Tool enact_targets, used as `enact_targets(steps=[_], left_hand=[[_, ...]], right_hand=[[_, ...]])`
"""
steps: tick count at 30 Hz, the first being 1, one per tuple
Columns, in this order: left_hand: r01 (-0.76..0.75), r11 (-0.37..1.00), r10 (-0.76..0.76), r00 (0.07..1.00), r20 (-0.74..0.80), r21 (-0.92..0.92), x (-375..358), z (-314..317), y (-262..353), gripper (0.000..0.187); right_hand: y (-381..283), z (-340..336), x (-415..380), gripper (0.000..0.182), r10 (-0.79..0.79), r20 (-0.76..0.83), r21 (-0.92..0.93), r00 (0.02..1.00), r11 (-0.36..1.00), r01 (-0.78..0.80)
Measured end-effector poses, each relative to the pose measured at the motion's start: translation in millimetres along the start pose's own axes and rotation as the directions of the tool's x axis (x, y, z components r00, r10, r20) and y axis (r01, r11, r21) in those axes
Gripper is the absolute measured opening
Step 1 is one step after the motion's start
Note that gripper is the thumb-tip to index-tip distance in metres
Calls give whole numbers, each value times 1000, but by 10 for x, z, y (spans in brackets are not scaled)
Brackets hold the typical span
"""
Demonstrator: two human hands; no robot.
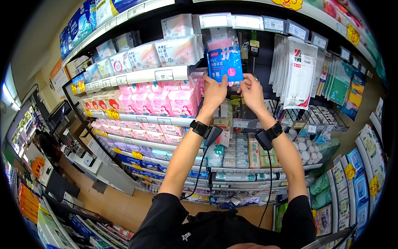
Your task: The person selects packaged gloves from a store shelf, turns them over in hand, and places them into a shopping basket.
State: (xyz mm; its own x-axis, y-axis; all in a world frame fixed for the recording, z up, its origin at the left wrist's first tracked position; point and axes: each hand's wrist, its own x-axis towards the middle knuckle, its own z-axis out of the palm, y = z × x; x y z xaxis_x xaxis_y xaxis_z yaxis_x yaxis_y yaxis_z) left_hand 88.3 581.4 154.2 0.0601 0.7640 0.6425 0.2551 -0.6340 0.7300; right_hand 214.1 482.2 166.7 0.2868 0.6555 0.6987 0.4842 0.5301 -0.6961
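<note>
A blue and pink glove packet marked PVC and L hangs upright in front of the shelf's dark back, below a row of price tags. At its lower left edge my left hand has its fingers closed on it, the thumb on the front. My right hand is at the packet's lower right corner, with fingertips pinched together there; whether they grip the packet's edge is too small to tell. Both wrists wear black bands with black devices and cables.
White ABC packs fill the upper left shelf, above pink tissue packs. Clear-wrapped white packets hang at right, beside green packets. White rolls stand lower right. A counter is at far left.
</note>
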Motion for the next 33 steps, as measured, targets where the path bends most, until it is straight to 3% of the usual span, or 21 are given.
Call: enact_targets(steps=[4,5,6,10,12,15,18,33], left_hand=[[-51,998,48,996,-74,-29,4,-128,23,82],[-56,992,49,997,-65,-115,21,-150,4,77],[-59,978,48,997,-56,-200,24,-163,-13,72],[-94,967,89,996,-32,-236,-31,-236,34,62],[-51,929,79,995,60,-367,-95,-322,149,52],[-54,863,79,996,28,-501,-222,-410,335,47],[-114,802,129,991,-17,-586,-297,-445,435,46],[-56,700,143,988,63,-711,-779,-987,989,51]], right_hand=[[-145,-160,-72,21,-66,-27,-52,997,997,64],[-160,-198,-79,21,-65,-26,-52,998,997,64],[-175,-236,-90,21,-55,-26,-31,998,998,54],[-230,-365,-147,22,-22,1,86,1000,996,22],[-286,-406,-172,22,-11,18,163,1000,987,8],[-470,-440,-246,23,-44,22,184,999,982,39],[-648,-457,-339,23,-44,18,162,999,986,41],[-976,-525,-746,23,38,76,321,996,945,-60]])
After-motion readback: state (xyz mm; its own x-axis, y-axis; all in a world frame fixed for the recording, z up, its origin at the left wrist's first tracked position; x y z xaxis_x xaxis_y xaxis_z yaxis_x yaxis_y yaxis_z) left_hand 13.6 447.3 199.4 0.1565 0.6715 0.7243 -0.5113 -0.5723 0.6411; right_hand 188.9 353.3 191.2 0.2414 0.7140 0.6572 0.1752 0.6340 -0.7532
